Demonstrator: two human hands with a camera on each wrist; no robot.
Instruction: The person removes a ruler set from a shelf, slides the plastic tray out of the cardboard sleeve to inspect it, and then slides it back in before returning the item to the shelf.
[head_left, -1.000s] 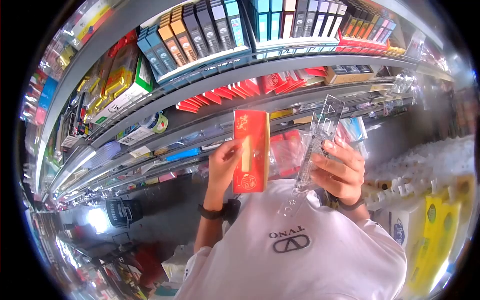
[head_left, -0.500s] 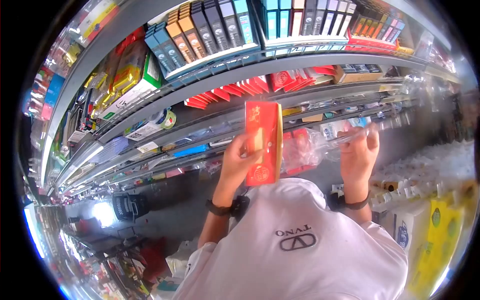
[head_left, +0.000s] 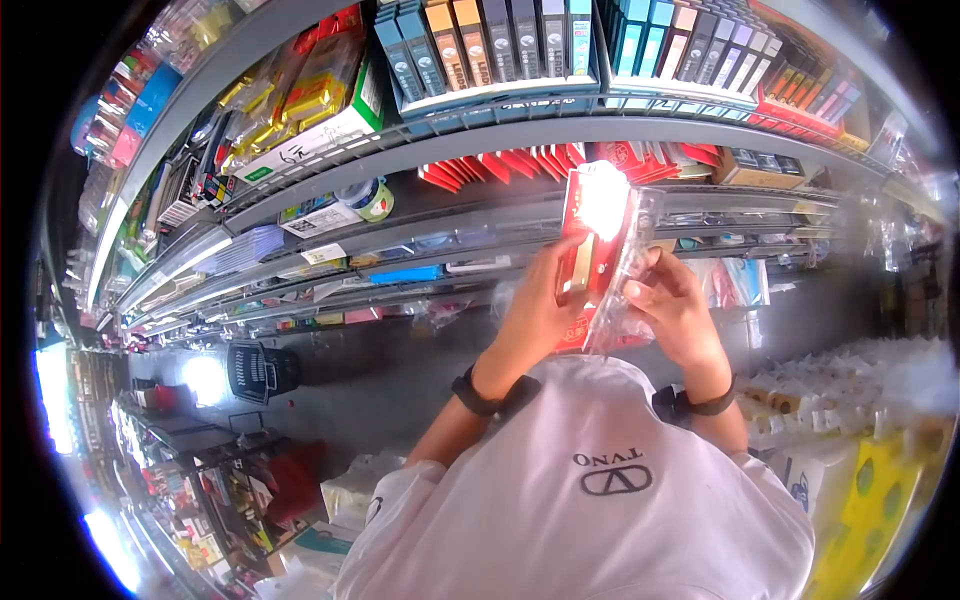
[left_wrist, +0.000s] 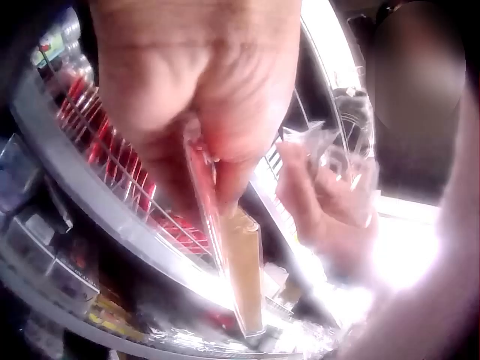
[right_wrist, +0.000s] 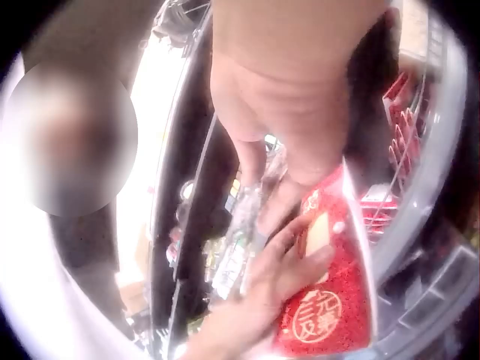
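In the head view my left hand (head_left: 530, 315) grips a flat red case (head_left: 578, 260) with gold characters and a round gold emblem; strong glare whitens its upper part. The left wrist view shows the case (left_wrist: 204, 187) edge-on between thumb and fingers, its tan side (left_wrist: 241, 274) facing the camera. My right hand (head_left: 680, 305) pinches clear plastic rulers (head_left: 632, 255) along the case's right edge. From the right wrist, the rulers (right_wrist: 244, 214) look blurred beneath the right hand (right_wrist: 289, 112), with the left hand (right_wrist: 266, 281) across the case (right_wrist: 330, 300).
Shelves rise ahead, carrying boxed goods (head_left: 520, 45), red packets (head_left: 490, 165) and a white carton (head_left: 310, 145) of yellow packs. A dark basket (head_left: 262, 370) stands on the floor at left. Wrapped white goods (head_left: 850, 385) and a yellow package (head_left: 865, 510) are stacked at right.
The rulers, first held upright apart from the case, swung right and then came back against its right edge. The left hand and case shifted right, and the case tilted into glare.
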